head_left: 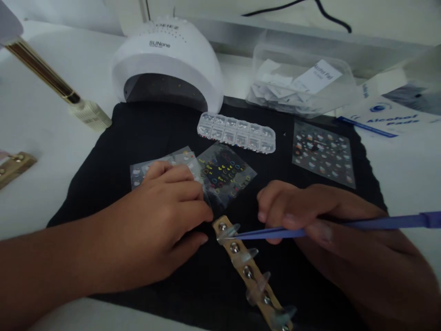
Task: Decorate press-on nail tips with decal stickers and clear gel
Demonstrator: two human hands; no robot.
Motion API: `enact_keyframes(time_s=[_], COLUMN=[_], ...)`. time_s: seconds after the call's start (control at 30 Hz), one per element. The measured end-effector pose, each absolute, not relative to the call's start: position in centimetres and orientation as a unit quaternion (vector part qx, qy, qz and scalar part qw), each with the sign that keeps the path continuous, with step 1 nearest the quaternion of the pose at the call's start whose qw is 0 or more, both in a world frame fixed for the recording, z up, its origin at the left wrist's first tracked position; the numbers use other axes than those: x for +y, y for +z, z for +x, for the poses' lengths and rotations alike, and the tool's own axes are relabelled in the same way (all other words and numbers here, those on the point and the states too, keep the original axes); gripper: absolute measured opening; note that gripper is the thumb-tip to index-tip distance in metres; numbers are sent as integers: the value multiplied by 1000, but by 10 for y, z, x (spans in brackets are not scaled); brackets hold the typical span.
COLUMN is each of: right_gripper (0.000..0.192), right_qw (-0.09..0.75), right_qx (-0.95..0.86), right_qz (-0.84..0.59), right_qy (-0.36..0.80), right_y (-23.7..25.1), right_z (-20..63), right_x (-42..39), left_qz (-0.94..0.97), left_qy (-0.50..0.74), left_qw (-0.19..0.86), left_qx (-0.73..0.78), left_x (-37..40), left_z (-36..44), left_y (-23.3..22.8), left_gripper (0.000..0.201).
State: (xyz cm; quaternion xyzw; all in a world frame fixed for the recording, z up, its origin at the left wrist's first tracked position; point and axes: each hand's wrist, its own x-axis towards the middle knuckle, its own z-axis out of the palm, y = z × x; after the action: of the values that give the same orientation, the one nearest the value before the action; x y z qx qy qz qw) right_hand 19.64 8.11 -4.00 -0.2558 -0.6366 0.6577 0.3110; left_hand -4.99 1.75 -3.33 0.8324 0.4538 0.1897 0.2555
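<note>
My right hand (310, 216) pinches blue tweezers (344, 226), their tip touching the first clear nail tip (228, 231) on a wooden strip (253, 278) that carries several nail tips over metal studs. My left hand (161, 220) lies palm down on the black mat (275, 285), fingertips at the top end of the strip and over a clear sticker sheet (225, 172). A second sticker sheet (138, 172) shows from under that hand.
A white nail lamp (167, 64) stands at the back. A clear rhinestone box (236, 131) and another sticker sheet (323, 154) lie on the mat. A plastic tub of pads (303, 80), an alcohol pads box (389, 112) and a gold-handled tool (51, 80) surround it.
</note>
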Motion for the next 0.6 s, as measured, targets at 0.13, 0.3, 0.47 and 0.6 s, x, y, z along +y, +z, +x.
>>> enact_keyframes(time_s=[0.13,0.3,0.47,0.6], right_gripper=[13,16,20,20], right_qw=[316,318,312,310], right_qx=[-646,-673,-709,-704], right_qz=[-248,-234,-222,-227], right_qy=[650,626,593,597], right_y=[-38,-36,-37,-36], right_z=[199,199,201,201], right_x=[79,78,76,75], left_qz=[833,832,829,827], left_qy=[189,190,192,190], left_qw=[259,257,263,267], left_qx=[451,453,455,456], left_x=[18,17,16,16], left_z=[-51,-50,-50,-50], left_y=[-33,-34,-32,-32], left_gripper=[11,10,11,10])
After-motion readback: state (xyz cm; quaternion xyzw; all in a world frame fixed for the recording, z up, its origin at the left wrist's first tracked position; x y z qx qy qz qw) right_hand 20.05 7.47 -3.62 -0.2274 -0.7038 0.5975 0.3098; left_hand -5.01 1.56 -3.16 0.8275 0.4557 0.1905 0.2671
